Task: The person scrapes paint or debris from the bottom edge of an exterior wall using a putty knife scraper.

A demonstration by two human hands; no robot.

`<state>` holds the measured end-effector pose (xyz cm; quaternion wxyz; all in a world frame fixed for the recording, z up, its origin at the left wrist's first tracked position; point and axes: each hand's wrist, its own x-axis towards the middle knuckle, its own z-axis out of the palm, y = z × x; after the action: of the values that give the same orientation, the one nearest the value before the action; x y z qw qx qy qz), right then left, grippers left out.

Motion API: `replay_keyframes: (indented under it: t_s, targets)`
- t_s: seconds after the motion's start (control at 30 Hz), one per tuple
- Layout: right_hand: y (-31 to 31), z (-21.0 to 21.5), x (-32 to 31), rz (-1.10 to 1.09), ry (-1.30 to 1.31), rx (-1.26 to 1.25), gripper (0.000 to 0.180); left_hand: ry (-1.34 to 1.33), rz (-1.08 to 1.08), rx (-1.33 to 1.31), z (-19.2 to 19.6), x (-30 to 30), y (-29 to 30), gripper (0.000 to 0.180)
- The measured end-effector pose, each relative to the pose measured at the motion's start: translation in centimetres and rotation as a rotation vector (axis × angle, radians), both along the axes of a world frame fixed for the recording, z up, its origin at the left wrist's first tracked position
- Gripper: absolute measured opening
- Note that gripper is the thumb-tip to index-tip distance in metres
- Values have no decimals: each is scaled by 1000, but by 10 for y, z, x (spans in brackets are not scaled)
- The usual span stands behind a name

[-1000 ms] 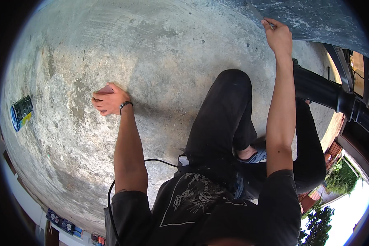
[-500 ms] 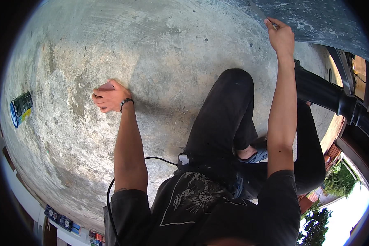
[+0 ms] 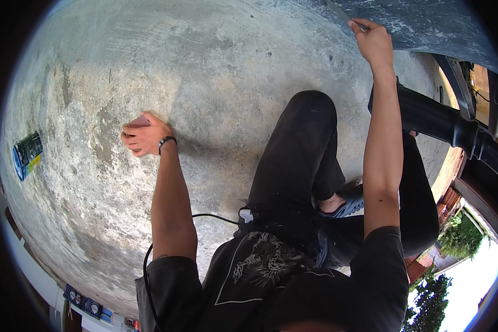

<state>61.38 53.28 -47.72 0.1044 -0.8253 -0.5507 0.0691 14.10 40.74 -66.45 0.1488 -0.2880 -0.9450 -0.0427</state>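
Observation:
My left hand (image 3: 147,135), with a dark beaded bracelet at its wrist, is closed around a flat reddish-brown piece (image 3: 138,121) over the grey concrete floor. The fingers cover most of that piece, so its kind is unclear. Far off to the right, my right hand (image 3: 374,44) pinches a thin, flat grey blade-like tool (image 3: 336,9). Its blade reaches toward the lower edge of a dark blue-grey scuffed surface (image 3: 442,25). The tool's handle is mostly hidden in my fingers.
A dark tin (image 3: 27,156) with a blue rim and a yellow patch stands at the far left on the mottled concrete floor (image 3: 216,72). A thick black turned post (image 3: 431,113) lies beyond my right forearm. A black cable (image 3: 216,216) runs beside my left arm.
My right hand has shifted slightly farther away and leftward with the blade-like tool. My left hand keeps its hold on the reddish-brown piece. The whole view has tilted a little.

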Motion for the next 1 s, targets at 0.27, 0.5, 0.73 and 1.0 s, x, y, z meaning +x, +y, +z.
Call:
replay_keyframes:
  t_s: [0.27, 0.5, 0.73, 1.0]
  targets:
    - [-2, 2, -2, -12, -8, 2, 32, 30, -11, 37, -6, 0, 0, 71]
    - [0, 1, -7, 12, -42, 19, 32, -16, -28, 19, -1, 4, -2, 71]
    - [-1, 7, -5, -10, 13, -7, 31, -14, -13, 18, -3, 1, -3, 71]
    - [-5, 9, 3, -4, 84, 16, 33, -17, -5, 15, 0, 0, 0, 71]
